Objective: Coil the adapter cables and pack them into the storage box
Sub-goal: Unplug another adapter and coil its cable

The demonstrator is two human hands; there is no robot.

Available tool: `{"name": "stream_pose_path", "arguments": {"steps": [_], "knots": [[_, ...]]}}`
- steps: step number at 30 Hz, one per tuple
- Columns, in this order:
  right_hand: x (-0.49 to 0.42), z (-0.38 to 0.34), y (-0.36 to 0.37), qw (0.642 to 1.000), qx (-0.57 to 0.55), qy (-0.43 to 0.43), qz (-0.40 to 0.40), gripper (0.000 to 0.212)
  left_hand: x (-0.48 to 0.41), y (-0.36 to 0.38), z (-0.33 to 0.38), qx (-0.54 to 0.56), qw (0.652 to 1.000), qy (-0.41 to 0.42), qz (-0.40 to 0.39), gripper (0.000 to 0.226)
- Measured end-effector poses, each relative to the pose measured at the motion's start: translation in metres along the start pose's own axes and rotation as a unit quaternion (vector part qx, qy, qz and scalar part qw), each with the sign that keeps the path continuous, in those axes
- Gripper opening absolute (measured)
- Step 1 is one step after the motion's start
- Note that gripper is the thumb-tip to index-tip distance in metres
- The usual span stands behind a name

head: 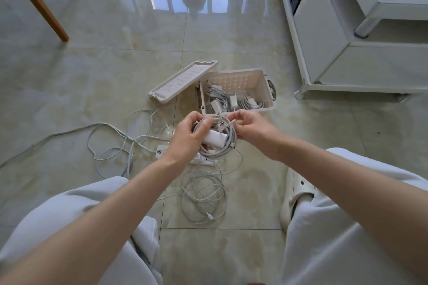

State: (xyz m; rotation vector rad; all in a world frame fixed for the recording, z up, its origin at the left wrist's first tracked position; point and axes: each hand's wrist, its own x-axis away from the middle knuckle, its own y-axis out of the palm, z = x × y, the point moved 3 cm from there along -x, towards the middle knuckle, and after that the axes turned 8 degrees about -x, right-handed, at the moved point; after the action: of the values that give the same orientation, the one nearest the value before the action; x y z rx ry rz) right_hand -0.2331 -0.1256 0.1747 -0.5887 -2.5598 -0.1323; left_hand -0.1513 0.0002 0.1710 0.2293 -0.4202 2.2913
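My left hand (188, 137) grips a white adapter (215, 139) together with its coiled white cable (229, 146), held above the floor. My right hand (251, 127) pinches the loose end of that cable at the top of the coil. Just beyond my hands stands the open beige storage box (260, 76), with several coiled adapters and cables inside. Its lid (183, 81) lies on the floor at its left. A loose tangle of white cable (203, 201) lies on the floor below my hands.
A white power strip (162, 151) with long cables (111, 139) trailing left lies under my left hand. A white cabinet (347, 48) stands at the right, wooden table legs (39, 4) at the far left. My knees and a white slipper (298, 196) are near.
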Motion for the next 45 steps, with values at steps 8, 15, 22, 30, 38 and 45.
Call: {"name": "stream_pose_path", "arguments": {"steps": [8, 15, 22, 30, 38, 45], "knots": [[0.017, -0.004, 0.013, 0.900, 0.386, -0.204, 0.017, 0.057, -0.005, 0.002, -0.007, -0.026, 0.999, -0.019, 0.034, 0.019], [0.020, -0.013, 0.013, 0.815, 0.452, -0.350, 0.095, 0.029, -0.015, 0.004, -0.012, -0.024, 0.996, -0.057, 0.061, 0.021], [0.018, -0.015, 0.015, 0.823, 0.456, -0.338, 0.039, 0.019, -0.014, 0.006, -0.020, -0.106, 0.993, -0.016, 0.058, 0.022], [0.032, -0.021, 0.021, 0.756, 0.498, -0.425, 0.005, 0.011, -0.016, -0.004, -0.018, -0.086, 0.995, -0.013, 0.058, 0.027], [0.044, -0.031, 0.020, 0.729, 0.481, -0.487, 0.005, 0.023, -0.019, -0.011, -0.019, -0.019, 0.995, -0.050, 0.088, 0.028], [0.045, -0.047, 0.012, 0.819, 0.334, -0.462, 0.064, 0.012, -0.016, -0.009, -0.015, 0.042, 0.993, -0.079, 0.077, 0.029]]}}
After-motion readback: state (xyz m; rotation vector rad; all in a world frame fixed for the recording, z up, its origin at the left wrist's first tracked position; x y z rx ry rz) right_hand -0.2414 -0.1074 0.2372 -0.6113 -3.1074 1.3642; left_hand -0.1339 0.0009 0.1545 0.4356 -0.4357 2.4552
